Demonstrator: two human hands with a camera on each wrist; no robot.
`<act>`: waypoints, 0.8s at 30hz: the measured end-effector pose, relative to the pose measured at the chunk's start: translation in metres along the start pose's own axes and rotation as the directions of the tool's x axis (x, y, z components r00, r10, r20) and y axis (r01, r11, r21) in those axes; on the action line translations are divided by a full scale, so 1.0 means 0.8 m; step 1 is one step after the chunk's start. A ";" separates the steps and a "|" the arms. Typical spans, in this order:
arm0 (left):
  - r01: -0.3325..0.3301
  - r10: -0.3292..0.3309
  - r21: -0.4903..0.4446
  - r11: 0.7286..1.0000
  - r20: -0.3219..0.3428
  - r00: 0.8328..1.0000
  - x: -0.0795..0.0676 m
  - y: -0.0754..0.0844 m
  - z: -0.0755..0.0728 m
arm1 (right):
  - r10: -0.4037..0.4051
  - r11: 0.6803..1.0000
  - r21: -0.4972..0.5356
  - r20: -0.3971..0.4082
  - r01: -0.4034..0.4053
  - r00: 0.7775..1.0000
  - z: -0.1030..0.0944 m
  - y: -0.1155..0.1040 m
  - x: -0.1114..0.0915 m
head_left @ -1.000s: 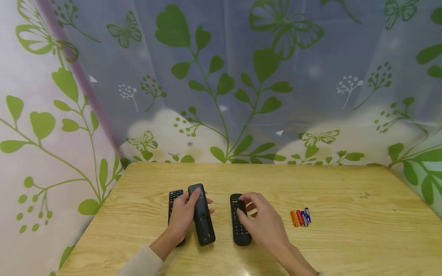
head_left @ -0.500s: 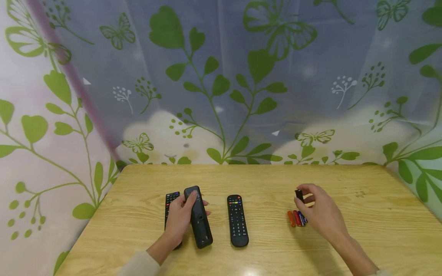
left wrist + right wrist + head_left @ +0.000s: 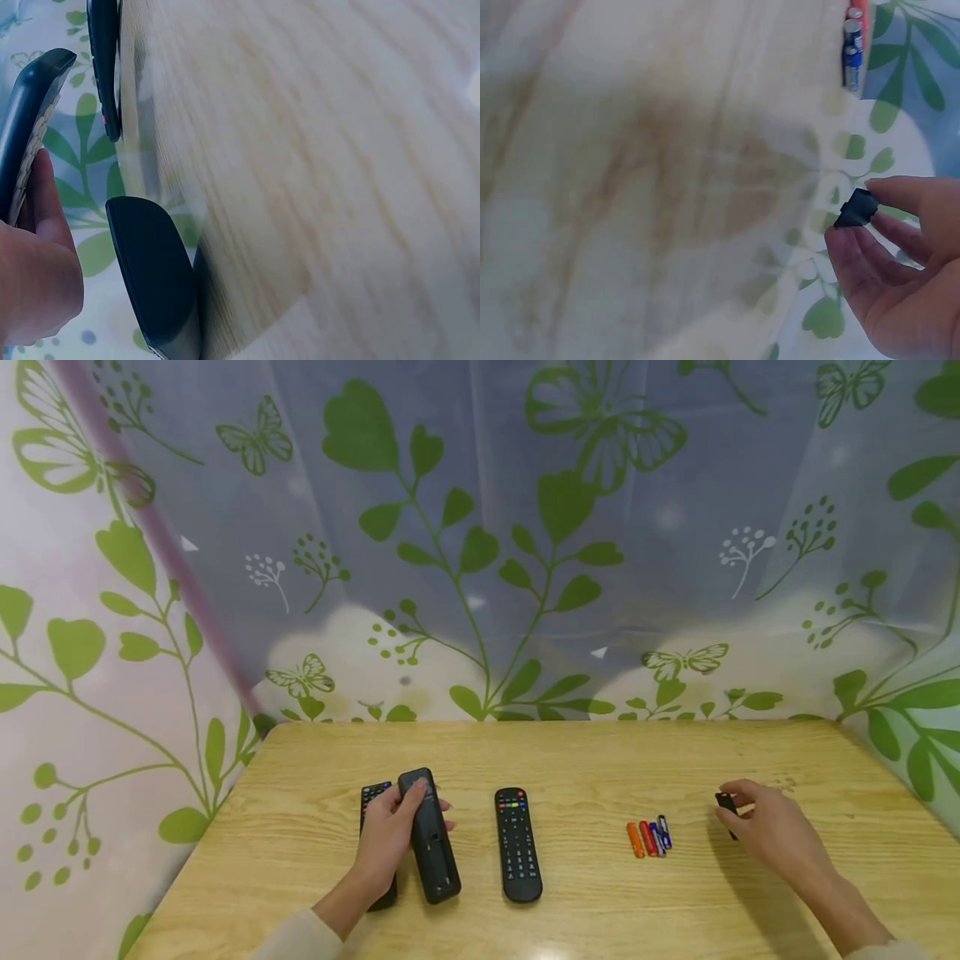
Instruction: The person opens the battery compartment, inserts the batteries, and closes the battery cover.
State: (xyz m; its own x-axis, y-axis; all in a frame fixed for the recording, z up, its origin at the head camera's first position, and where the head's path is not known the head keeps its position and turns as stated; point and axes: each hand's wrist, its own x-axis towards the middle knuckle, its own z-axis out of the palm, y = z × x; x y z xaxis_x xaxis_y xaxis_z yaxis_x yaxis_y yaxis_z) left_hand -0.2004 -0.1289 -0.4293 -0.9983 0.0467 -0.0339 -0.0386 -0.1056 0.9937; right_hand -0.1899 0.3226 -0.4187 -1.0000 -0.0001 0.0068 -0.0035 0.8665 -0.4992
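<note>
My left hand (image 3: 388, 837) grips a black remote control (image 3: 432, 852) turned back side up, its battery compartment uncovered and no batteries visible in it. The thumb lies along the remote's upper back. Partly behind that hand, a second remote (image 3: 384, 900) lies on the table, buttons up. At the right, my right hand (image 3: 780, 831) pinches a small black battery cover (image 3: 726, 804) between thumb and fingers, just over the table. In the right wrist view the cover (image 3: 857, 208) shows between the fingertips, apart from the tabletop.
A third remote (image 3: 518, 845) lies buttons up near the middle of the wooden table (image 3: 585, 760). Right of it, several batteries (image 3: 649, 837), orange, red and blue, lie side by side. A patterned curtain (image 3: 480, 568) hangs behind the table's back edge.
My right hand has moved right, from above the middle remote, past the batteries, to the table's right part, carrying the battery cover. The left hand still holds its remote in place.
</note>
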 end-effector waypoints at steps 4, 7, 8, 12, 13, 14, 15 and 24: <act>-0.004 0.004 -0.022 1.000 -0.004 1.000 0.001 -0.001 -0.001 | 0.021 0.998 -0.055 0.022 -0.020 1.000 0.002 0.010 0.004; -0.007 0.007 -0.038 0.999 -0.008 1.000 0.000 -0.001 -0.001 | 0.031 0.997 -0.072 0.024 -0.029 0.999 0.003 0.014 0.004; -0.007 0.006 -0.041 0.999 -0.009 1.000 0.000 -0.001 0.000 | 0.035 0.997 -0.075 0.025 -0.033 0.999 0.004 0.016 0.004; 0.000 0.000 -0.030 1.000 -0.010 1.000 0.000 -0.003 -0.001 | 0.033 0.997 -0.077 0.045 -0.030 0.998 0.006 0.020 0.006; 0.002 -0.002 -0.026 1.000 -0.010 1.000 0.000 -0.003 -0.001 | 0.030 0.997 -0.079 0.050 -0.026 0.998 0.006 0.020 0.007; 0.004 -0.004 -0.023 1.000 -0.011 1.000 0.000 -0.004 -0.001 | 0.027 0.997 -0.080 0.056 -0.023 0.998 0.006 0.021 0.008; 0.004 -0.004 -0.020 1.000 -0.011 1.000 0.000 -0.005 -0.002 | 0.021 0.997 -0.081 0.060 -0.016 0.998 0.007 0.021 0.008; -0.011 0.011 -0.017 1.000 -0.010 1.000 0.003 -0.002 -0.005 | -0.014 0.993 -0.118 0.077 0.023 0.997 0.010 0.022 0.014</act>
State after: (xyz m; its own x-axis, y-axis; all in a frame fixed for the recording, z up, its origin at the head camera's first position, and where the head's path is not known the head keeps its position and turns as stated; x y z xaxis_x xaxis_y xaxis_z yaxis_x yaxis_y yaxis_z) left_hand -0.2030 -0.1325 -0.4317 -0.9991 0.0353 -0.0240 -0.0282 -0.1232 0.9920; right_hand -0.2014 0.3342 -0.4342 -0.9973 -0.0509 -0.0523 -0.0263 0.9192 -0.3929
